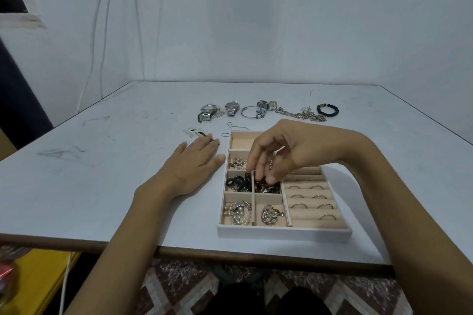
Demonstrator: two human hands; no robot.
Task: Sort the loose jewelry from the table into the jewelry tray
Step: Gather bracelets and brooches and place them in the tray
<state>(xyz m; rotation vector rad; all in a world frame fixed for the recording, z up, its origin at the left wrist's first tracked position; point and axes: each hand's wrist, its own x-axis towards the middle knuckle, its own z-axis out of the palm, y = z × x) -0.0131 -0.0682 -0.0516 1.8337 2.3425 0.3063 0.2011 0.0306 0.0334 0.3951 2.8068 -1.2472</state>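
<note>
The white jewelry tray (281,232) sits near the table's front edge. My right hand (279,153) hangs over it, its fingertips pinching into a dark and gold jewelry pile (270,189) in a middle compartment. My left hand (194,165) lies flat on the table just left of the tray, fingertips touching a small dark piece (204,135). Loose in a row behind the tray are two silver watches (208,113) (232,108), a bangle (249,111), a square watch (269,104), a chain bracelet (302,115) and a black bead bracelet (328,109).
Other compartments hold black bands (238,183), pearls (236,212), a gold piece (270,215) and earrings (237,162); several rings (313,203) sit in the roll slots. The far-left compartment (242,140) holds nothing. A thin wire hook (231,125) and small white bits (190,132) lie left of the tray.
</note>
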